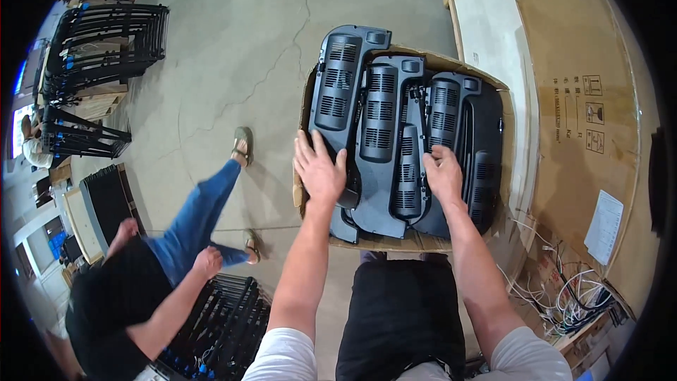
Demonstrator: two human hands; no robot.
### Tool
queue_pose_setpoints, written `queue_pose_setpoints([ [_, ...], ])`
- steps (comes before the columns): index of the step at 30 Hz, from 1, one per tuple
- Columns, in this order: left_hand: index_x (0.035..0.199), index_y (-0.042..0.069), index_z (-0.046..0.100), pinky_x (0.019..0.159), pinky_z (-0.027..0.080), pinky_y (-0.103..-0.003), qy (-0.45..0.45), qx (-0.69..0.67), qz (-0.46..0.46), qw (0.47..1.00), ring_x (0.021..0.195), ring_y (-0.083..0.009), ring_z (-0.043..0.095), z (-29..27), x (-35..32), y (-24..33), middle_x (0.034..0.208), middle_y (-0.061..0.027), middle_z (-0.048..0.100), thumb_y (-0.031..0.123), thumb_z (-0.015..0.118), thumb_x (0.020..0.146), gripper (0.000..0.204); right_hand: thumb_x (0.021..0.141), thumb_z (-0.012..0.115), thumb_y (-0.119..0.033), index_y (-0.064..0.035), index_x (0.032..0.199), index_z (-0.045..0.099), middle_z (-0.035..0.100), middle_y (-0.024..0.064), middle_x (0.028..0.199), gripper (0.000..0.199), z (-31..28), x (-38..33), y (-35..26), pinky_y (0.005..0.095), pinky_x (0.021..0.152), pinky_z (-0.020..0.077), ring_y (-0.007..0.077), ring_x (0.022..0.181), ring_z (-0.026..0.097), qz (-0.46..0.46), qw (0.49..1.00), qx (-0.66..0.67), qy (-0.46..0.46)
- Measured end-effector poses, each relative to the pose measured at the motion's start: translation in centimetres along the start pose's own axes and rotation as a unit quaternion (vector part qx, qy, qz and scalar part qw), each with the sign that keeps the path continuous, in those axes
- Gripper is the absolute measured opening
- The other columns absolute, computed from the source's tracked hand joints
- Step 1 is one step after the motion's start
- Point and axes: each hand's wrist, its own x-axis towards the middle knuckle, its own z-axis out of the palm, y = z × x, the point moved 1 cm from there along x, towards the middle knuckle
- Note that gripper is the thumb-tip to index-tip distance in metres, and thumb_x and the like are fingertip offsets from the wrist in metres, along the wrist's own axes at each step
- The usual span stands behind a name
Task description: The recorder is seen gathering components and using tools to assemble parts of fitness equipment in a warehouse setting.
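In front of me a cardboard box (506, 127) is packed with several dark grey plastic covers with slotted vents, standing close together. My left hand (321, 171) lies with spread fingers on the lower part of the leftmost cover (343, 85), which sticks up past the box's far edge. Next to it is a middle cover (379, 134). Over the covers on the right, my right hand (444, 178) is near a vented cover (444, 109); its fingers are slightly bent and apart. Whether its fingertips touch that cover is hard to make out.
At the left a person in a black top and jeans (185, 240) walks close by. Black metal frames (106, 42) are stacked behind. A large cardboard carton (578, 49) stands at the right, with loose cables (575, 296) below it. Cracked concrete floor (233, 42) lies beyond the box.
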Motion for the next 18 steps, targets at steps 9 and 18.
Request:
queue_pose_setpoints([
  [9,0.133,0.006,0.064,0.101,0.047,-0.051,-0.030,-0.120,0.003,0.992,0.121,-0.0393,0.059,-0.5,-7.7,-1.8,0.136,-0.0181,0.062,0.019,0.070,0.094,0.041,0.090,0.078,-0.028,-0.0006,0.136,0.059,0.073,0.0255,0.119,0.057,4.4,-4.9,3.1,0.0446,0.099,0.0535,0.0400,0.113,0.070,0.070,0.994,0.080,-0.040],
  [18,0.160,-0.008,0.032,0.122,0.037,-0.043,-0.148,-0.226,-0.209,0.940,0.144,-0.0370,0.050,1.6,-2.0,-5.4,0.156,-0.0302,0.048,0.045,0.082,0.090,0.101,0.078,0.087,-0.022,0.0069,0.144,0.053,0.057,0.0266,0.145,0.079,0.6,-5.3,3.7,0.0434,0.112,0.0466,0.0362,0.134,0.057,0.044,0.998,-0.031,0.032],
])
